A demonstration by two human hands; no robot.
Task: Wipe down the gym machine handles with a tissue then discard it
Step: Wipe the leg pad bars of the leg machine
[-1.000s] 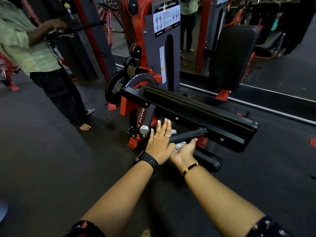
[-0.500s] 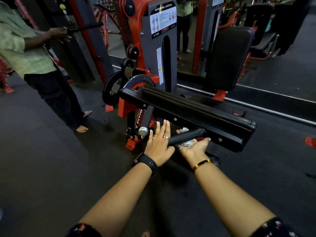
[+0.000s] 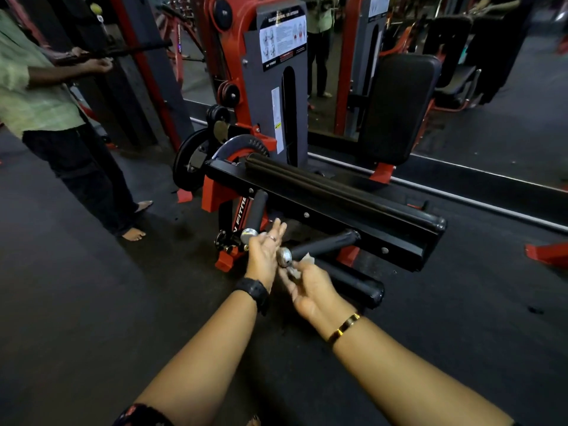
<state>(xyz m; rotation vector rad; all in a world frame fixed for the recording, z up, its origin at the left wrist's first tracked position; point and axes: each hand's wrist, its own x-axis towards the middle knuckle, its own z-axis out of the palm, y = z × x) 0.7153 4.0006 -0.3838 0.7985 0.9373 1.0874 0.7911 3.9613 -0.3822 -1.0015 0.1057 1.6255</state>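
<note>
Head view: right hand (image 3: 310, 290), pinching the tissue (image 3: 307, 258), has slid back along the near handle (image 3: 322, 245) to its metal end cap (image 3: 284, 256); left hand (image 3: 264, 253), fingers straight, has lifted off. This handle appears wiped; the upright handle (image 3: 257, 210) likely remains

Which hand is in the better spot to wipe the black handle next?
Right, probably. The right hand holds the tissue just beside the silver end of the near handle. The left hand is open with straight fingers and holds no tissue.
</note>
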